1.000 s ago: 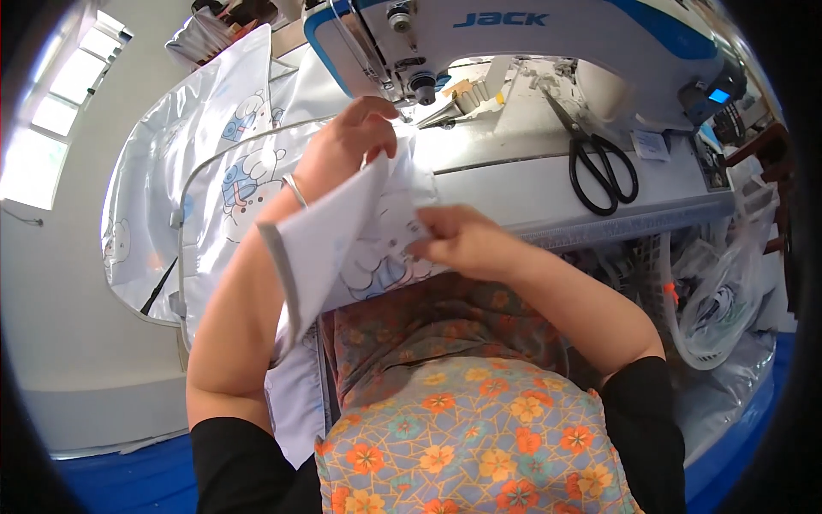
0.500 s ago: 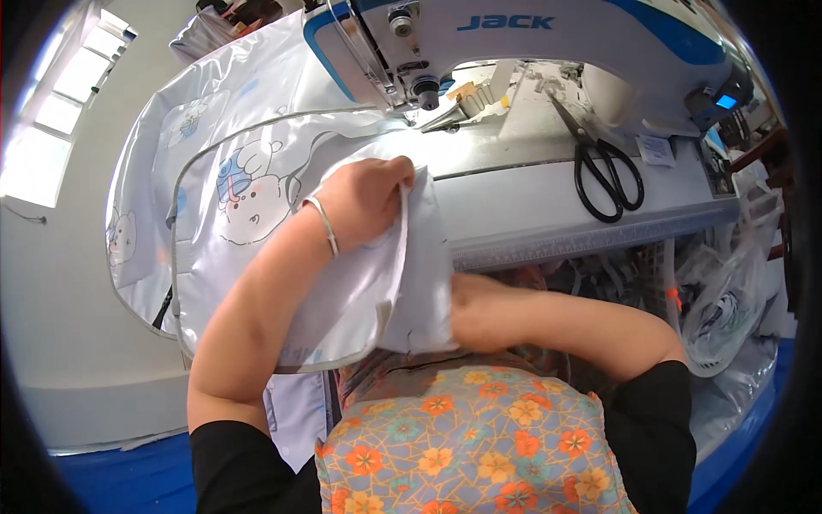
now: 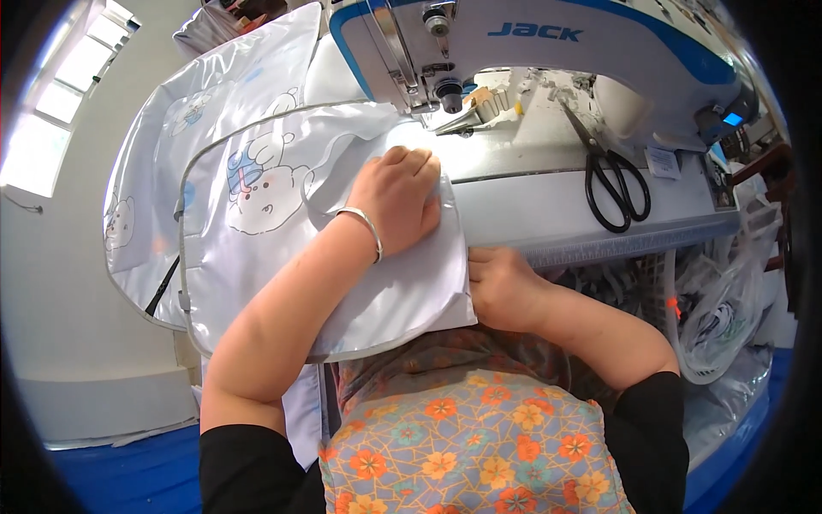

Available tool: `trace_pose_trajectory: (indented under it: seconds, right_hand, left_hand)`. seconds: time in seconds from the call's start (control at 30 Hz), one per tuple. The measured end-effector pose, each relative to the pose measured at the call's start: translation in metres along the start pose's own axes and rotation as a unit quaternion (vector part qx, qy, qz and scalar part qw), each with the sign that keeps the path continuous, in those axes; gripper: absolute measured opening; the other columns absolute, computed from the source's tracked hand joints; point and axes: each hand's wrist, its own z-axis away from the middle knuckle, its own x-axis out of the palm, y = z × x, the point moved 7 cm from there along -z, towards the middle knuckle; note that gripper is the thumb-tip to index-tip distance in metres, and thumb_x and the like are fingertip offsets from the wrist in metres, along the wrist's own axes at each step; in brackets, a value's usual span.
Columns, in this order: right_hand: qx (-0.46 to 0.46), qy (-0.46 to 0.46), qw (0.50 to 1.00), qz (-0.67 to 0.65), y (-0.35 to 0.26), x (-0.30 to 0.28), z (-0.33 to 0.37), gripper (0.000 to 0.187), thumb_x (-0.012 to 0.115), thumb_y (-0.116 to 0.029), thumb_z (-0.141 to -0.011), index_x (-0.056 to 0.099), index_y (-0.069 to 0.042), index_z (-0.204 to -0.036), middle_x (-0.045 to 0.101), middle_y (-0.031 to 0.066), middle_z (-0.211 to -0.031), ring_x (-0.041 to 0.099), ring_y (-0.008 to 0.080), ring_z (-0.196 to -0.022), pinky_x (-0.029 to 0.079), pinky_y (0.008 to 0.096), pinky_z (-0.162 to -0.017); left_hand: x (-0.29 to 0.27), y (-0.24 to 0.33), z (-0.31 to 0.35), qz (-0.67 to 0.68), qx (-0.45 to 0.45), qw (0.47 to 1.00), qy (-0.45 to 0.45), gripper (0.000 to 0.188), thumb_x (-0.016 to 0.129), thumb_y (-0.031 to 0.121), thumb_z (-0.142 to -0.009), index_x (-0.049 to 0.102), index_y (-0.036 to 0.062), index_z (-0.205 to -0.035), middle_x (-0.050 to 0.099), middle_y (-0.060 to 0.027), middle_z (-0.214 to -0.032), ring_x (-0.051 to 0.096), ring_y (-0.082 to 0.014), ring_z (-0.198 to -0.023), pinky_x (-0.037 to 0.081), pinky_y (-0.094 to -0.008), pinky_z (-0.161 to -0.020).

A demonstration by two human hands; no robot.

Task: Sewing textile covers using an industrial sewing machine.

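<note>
A glossy white fabric piece (image 3: 377, 300) with cartoon animal prints and grey edging lies over the front of the sewing machine (image 3: 531, 34) and hangs toward my lap. My left hand (image 3: 398, 201), with a bangle on its wrist, rests on top of it just in front of the needle area. Its fingers are curled down, gripping the cloth near the upper right edge. At the fabric's right edge, below the table's front, my right hand (image 3: 507, 287) is closed on the cloth; its fingertips are partly hidden. The fabric's upper edge reaches the lit area by the presser foot.
Black-handled scissors (image 3: 616, 184) lie on the machine bed to the right, beside a small white packet (image 3: 663, 163). A ruler strip (image 3: 591, 251) runs along the table's front edge. Clear plastic bags (image 3: 728, 300) hang at the right. More printed fabric (image 3: 154, 128) spreads out to the left.
My left hand has let the lifted fabric fold down and now lies flatter, further right. My right hand has risen to the fabric's right edge. The cloth is smoother.
</note>
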Motion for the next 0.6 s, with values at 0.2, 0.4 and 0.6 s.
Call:
trace_pose_trajectory:
  seconds: [0.2, 0.4, 0.6]
  right_hand:
    - [0.015, 0.004, 1.000, 0.008, 0.021, -0.005, -0.019, 0.021, 0.071, -0.005, -0.066, 0.072, -0.005, -0.087, 0.071, 0.0098, -0.094, 0.069, 0.0333, -0.087, 0.059, 0.0402, -0.074]
    - [0.171, -0.048, 0.973, -0.149, 0.031, -0.022, -0.025, 0.034, 0.070, -0.007, -0.083, 0.067, -0.003, -0.116, 0.069, 0.0149, -0.113, 0.067, 0.0348, -0.103, 0.053, 0.0402, -0.093]
    - [0.409, 0.050, 0.688, -0.597, 0.053, 0.002, -0.029, 0.045, 0.068, -0.018, -0.091, 0.059, 0.003, -0.130, 0.064, 0.0132, -0.124, 0.064, 0.0254, -0.114, 0.049, 0.0376, -0.100]
  left_hand:
    - [0.013, -0.024, -0.014, 0.050, -0.018, 0.999, 0.006, 0.030, 0.061, 0.017, -0.082, 0.065, 0.0020, -0.108, 0.064, -0.0148, -0.120, 0.058, -0.0307, -0.116, 0.048, -0.0400, -0.100]
    - [-0.013, -0.032, -0.008, 0.048, -0.012, 0.999, -0.012, 0.025, 0.062, 0.017, -0.084, 0.068, 0.0010, -0.103, 0.064, -0.0159, -0.122, 0.059, -0.0333, -0.117, 0.048, -0.0439, -0.099]
    - [-0.080, 0.028, 0.045, 0.177, 0.078, 0.981, 0.002, 0.042, 0.064, 0.023, -0.084, 0.067, -0.0019, -0.117, 0.063, -0.0240, -0.126, 0.061, -0.0391, -0.110, 0.045, -0.0460, -0.101]
